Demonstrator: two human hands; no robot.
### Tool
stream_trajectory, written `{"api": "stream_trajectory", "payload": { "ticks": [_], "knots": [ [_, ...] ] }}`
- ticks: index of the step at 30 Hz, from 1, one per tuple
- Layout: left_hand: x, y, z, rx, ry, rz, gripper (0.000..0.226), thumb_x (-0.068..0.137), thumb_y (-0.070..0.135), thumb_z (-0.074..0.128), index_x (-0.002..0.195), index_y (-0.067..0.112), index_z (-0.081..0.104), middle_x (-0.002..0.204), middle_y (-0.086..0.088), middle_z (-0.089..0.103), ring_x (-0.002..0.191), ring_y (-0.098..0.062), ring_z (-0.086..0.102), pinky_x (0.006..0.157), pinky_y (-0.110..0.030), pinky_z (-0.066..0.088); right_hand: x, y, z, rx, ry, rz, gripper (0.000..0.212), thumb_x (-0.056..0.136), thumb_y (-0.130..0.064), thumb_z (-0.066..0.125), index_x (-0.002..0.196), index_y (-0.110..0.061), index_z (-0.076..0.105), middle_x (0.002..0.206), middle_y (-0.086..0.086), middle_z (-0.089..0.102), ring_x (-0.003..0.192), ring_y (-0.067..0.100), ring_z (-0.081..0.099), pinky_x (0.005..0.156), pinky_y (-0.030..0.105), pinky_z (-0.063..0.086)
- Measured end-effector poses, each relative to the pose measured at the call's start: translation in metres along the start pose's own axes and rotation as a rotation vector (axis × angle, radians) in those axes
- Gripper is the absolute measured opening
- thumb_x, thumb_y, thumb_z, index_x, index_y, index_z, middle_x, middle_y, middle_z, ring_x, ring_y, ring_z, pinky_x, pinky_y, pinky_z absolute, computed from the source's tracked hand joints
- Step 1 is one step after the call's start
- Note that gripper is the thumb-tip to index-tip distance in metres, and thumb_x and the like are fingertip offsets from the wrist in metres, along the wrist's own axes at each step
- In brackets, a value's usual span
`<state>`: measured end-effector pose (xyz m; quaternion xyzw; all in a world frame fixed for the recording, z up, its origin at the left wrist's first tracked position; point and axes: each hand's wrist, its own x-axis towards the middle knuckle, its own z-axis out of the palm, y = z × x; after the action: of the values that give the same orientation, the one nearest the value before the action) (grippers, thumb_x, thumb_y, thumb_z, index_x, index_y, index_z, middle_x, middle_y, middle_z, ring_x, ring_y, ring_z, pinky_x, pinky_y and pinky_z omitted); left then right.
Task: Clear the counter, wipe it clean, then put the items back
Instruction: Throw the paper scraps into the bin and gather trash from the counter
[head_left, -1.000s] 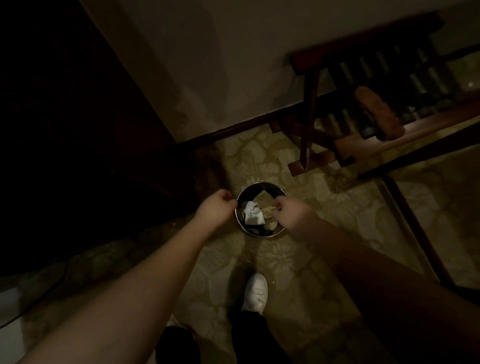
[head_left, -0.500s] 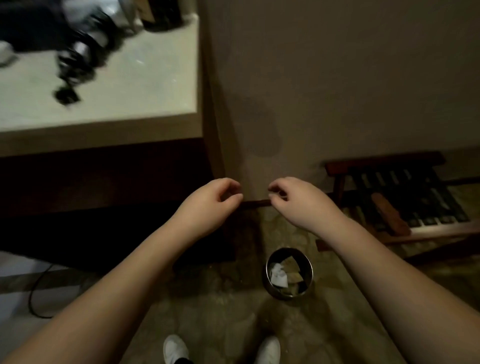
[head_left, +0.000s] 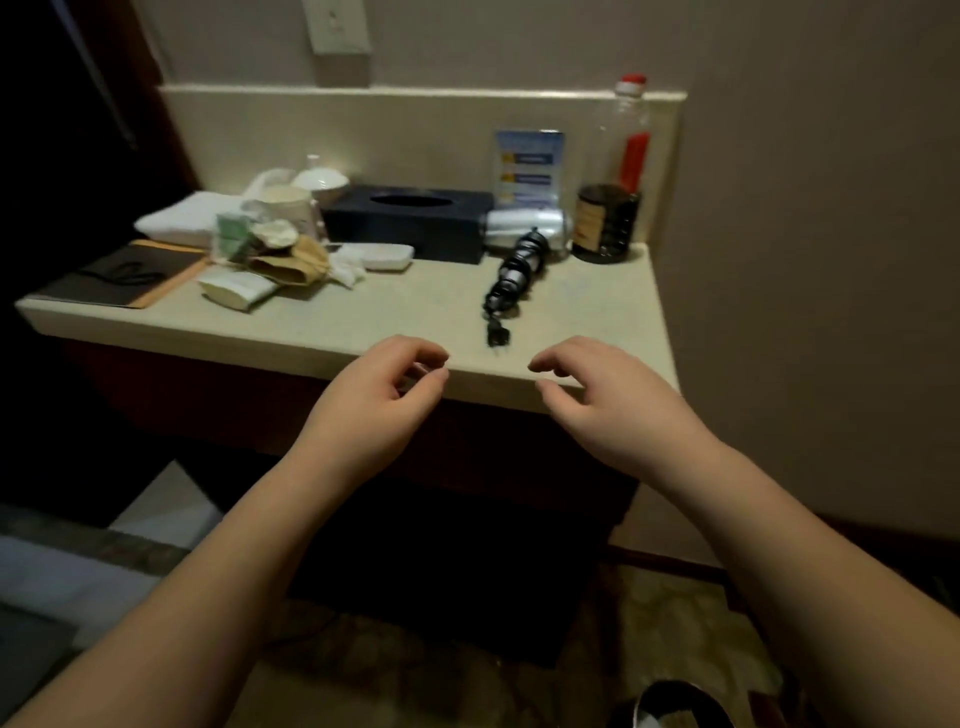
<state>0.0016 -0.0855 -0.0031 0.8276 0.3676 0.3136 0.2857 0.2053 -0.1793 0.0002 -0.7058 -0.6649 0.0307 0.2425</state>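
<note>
A beige counter (head_left: 363, 322) stands before me against the wall. On it lie a silver hair dryer (head_left: 524, 228) with its coiled black cord (head_left: 514, 275), a black tissue box (head_left: 410, 218), a dark jar (head_left: 605, 223), a clear bottle with a red cap (head_left: 626, 130), a white towel (head_left: 182, 218), a dark folder (head_left: 119, 278), and a heap of cups, packets and tissue (head_left: 270, 249). My left hand (head_left: 374, 405) and right hand (head_left: 613, 405) hover at the counter's front edge, fingers loosely curled, holding nothing.
A blue leaflet stand (head_left: 530, 166) leans at the backsplash. The rim of a metal waste bin (head_left: 675, 706) shows on the patterned floor at the bottom right. A wall runs close along the counter's right side. Dark cabinet front lies under the counter.
My view has swung up from the waste bin on the floor to the counter. Both hands have risen from the bin to the counter's front edge, empty.
</note>
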Motion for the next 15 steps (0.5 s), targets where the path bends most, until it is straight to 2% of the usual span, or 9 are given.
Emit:
{"api": "stream_trajectory", "payload": {
  "ticks": [4,7,9,12,15],
  "knots": [
    [0.011,-0.054,-0.054,0.054,0.110,-0.034,0.015,0.093,0.026,0.058,0.106,0.025,0.064,0.098,0.015,0.060,0.090,-0.006,0.059,0.082,-0.034,0.052,0.050,-0.046,0.030,0.018,-0.031,-0.045,0.030,0.095,-0.034,0.048,0.122,-0.026,0.058,0.119,-0.011,0.056,0.110,0.007,0.050,0.088,0.023,0.040],
    [0.023,-0.097,-0.085,0.103,0.189,-0.068,0.013,0.093,0.023,0.057,0.104,0.022,0.064,0.095,0.018,0.055,0.091,-0.009,0.056,0.076,-0.024,0.047,0.084,-0.073,0.057,0.019,-0.076,-0.037,0.031,0.095,-0.035,0.048,0.124,-0.028,0.056,0.123,-0.012,0.054,0.113,0.007,0.049,0.091,0.025,0.041],
    [0.034,-0.126,-0.100,0.143,0.235,-0.098,0.015,0.093,0.022,0.056,0.106,0.019,0.062,0.099,0.014,0.052,0.099,-0.010,0.053,0.075,-0.023,0.043,0.106,-0.085,0.075,0.015,-0.098,-0.028,0.033,0.095,-0.035,0.048,0.127,-0.027,0.054,0.128,-0.009,0.052,0.117,0.010,0.048,0.095,0.029,0.042],
    [0.057,-0.166,-0.118,0.178,0.262,-0.157,0.024,0.093,0.026,0.055,0.115,0.016,0.058,0.112,0.007,0.047,0.115,-0.017,0.046,0.087,-0.030,0.042,0.141,-0.100,0.100,0.026,-0.110,-0.005,0.041,0.095,-0.034,0.050,0.134,-0.025,0.048,0.137,-0.004,0.046,0.124,0.013,0.043,0.100,0.029,0.038],
    [0.082,-0.197,-0.131,0.229,0.247,-0.215,0.044,0.091,0.033,0.058,0.129,0.013,0.049,0.129,-0.004,0.042,0.126,-0.023,0.036,0.103,-0.042,0.040,0.177,-0.113,0.121,0.052,-0.106,0.051,0.049,0.093,-0.032,0.055,0.140,-0.024,0.042,0.144,-0.001,0.041,0.129,0.015,0.040,0.105,0.031,0.037]
  ]
}}
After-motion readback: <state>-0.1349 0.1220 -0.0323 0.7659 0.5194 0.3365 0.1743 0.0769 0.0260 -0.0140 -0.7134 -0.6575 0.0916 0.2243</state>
